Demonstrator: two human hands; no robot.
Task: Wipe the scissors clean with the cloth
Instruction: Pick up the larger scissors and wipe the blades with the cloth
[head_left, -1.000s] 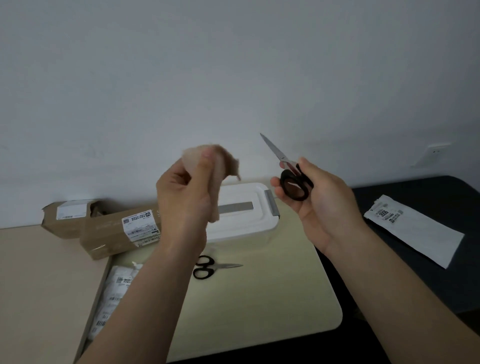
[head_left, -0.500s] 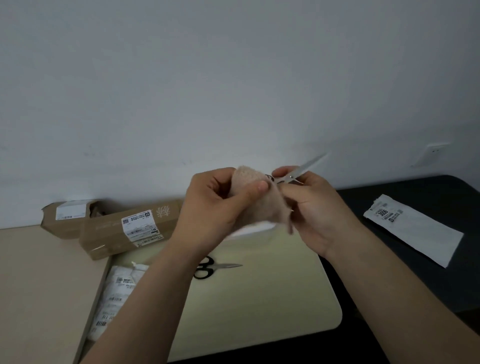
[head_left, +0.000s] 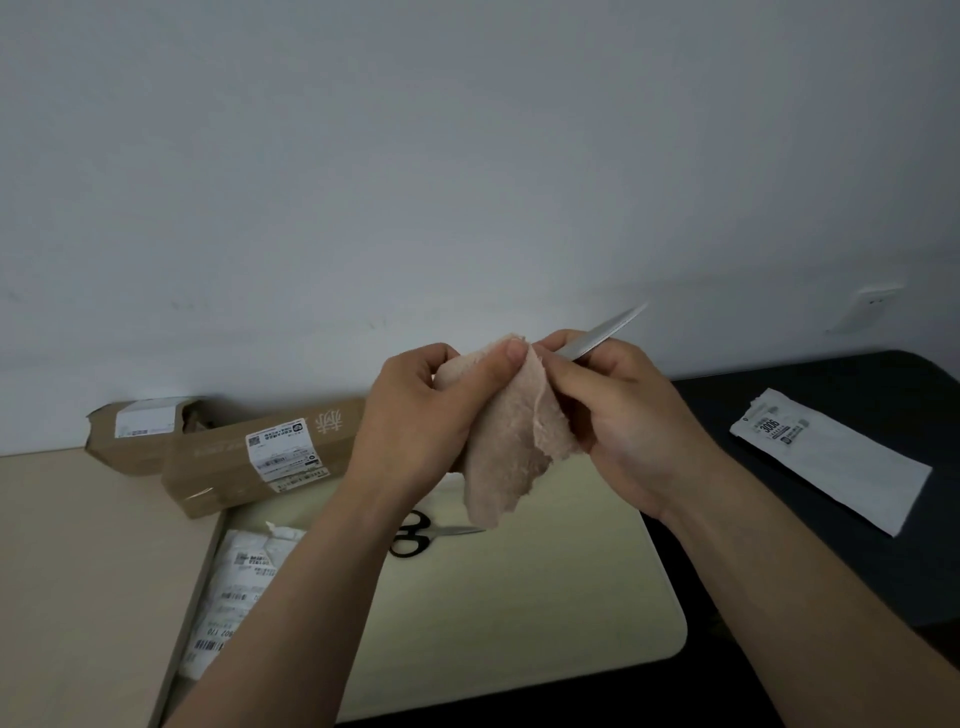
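Nearest, two bare forearms reaching up from the bottom edge over a pale mat (head_left: 519, 634) with rounded corners. Along the mat's left edge, white labelled bags (head_left: 234, 587), partly hidden by the left forearm. On the mat below the hands, spare scissors (head_left: 415, 538) with black handles, lying flat, blades pointing right, handles partly covered by the left forearm. Raised above the mat: left hand (head_left: 415, 421) gripping a beige cloth (head_left: 511, 457), thumb pressed on the top fold, fingers curled behind, loose end hanging down. Right hand (head_left: 628, 426) against the cloth's other side, fingers curled round the scissors (head_left: 602, 332); handles hidden by palm and cloth, only the blades showing as one grey strip slanting up and right past the knuckles, base buried in the cloth. Farther back on the left, two brown boxes (head_left: 260, 457) with white labels, against the wall (head_left: 467, 156). To the right, a dark surface (head_left: 779, 519) with a white packet (head_left: 831, 457) lying flat, well apart from the hands. Farthest, a white socket (head_left: 872, 306) on the wall.
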